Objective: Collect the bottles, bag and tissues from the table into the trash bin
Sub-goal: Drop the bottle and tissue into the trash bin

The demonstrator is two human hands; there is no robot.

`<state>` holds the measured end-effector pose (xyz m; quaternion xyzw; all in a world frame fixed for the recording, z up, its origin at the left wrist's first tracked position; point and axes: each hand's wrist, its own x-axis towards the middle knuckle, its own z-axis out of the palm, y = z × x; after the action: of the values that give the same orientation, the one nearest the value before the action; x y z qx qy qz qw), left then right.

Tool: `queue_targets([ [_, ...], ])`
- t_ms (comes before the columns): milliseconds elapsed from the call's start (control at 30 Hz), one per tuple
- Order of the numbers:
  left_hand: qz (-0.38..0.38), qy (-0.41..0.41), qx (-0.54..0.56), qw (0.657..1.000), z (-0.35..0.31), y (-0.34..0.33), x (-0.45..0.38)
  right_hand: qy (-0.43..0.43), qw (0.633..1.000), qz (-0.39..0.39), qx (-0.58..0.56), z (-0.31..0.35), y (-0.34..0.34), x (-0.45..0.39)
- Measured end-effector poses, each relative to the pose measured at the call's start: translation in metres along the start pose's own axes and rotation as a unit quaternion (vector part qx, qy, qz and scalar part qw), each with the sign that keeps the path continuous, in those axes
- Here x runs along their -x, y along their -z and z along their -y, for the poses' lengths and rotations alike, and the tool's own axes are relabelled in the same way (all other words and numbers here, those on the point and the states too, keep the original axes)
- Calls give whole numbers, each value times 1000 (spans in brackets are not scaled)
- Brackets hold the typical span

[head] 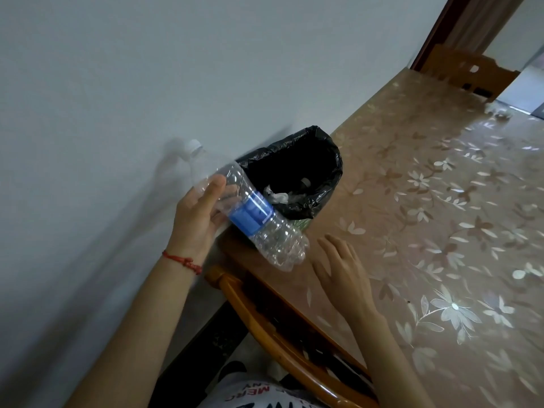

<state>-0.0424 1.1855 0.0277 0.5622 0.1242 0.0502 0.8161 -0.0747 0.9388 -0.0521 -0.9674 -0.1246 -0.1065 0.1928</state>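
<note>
My left hand (196,219) grips a clear, empty plastic bottle (253,219) with a blue label and white cap, held slanted in the air just left of the trash bin (326,160). The bin stands on the table's near left corner, lined with a black bag, and crumpled white tissue (276,196) lies inside it. My right hand (341,269) is open, fingers straight, resting flat on the table (441,231) just right of the bottle's base. A small white crumpled thing (497,111), perhaps tissue, lies at the table's far end.
The table has a glossy floral cover and runs along a pale wall on the left. A wooden chair back (282,337) stands at the near edge, another chair (468,72) at the far end beside a doorway.
</note>
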Motion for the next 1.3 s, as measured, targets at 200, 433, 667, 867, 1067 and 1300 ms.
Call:
queue_targets([
  [200, -60, -35, 44, 997, -9, -33, -16, -11, 1000, 17, -1, -5, -10, 17],
  [433, -145, -82, 113, 980, -5, -64, -35, -7, 999, 37, -12, -2, -20, 22],
  [667, -157, -96, 46, 982, 16, -70, -46, -6, 999, 43, -21, -3, -22, 22],
  [867, -162, -120, -58, 978, 15, -68, -41, -3, 999, 41, -30, -4, -24, 23],
  [1067, -152, -126, -116, 973, 18, -45, -27, -6, 998, 50, -45, 2, -23, 25],
  [1300, -97, -171, -289, 937, 47, -6, 21, -12, 997, 57, -46, 12, -23, 31],
])
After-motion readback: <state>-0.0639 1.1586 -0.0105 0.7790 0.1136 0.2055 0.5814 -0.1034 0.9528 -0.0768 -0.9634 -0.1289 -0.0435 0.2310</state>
